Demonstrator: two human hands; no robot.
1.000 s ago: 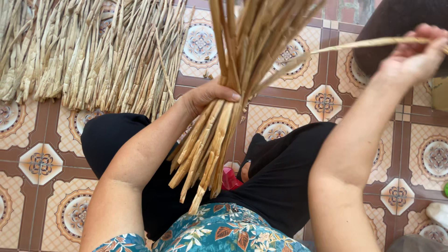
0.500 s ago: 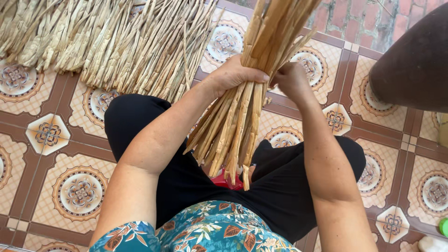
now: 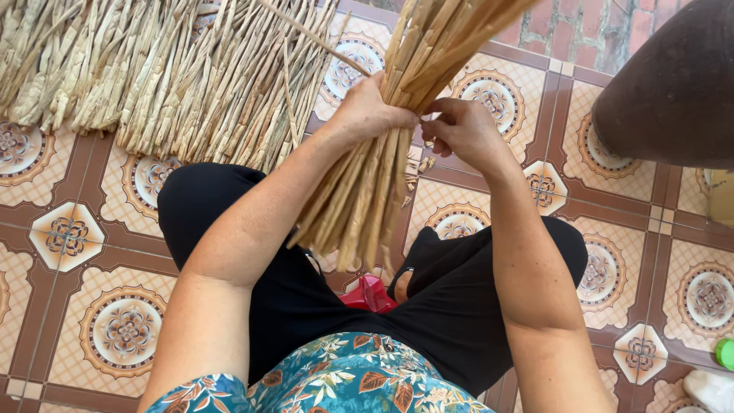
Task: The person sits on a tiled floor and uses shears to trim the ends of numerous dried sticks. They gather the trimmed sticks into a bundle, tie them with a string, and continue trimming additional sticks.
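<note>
Left hand (image 3: 367, 115) closed in a grip, right hand (image 3: 462, 130) pinching beside it, forearms raised

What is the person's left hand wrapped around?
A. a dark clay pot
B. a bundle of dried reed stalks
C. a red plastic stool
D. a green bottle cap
B: the left hand has its grip closed around the bundle of dried reed stalks, held above the lap, while the right hand pinches at the same bundle beside it.
</note>
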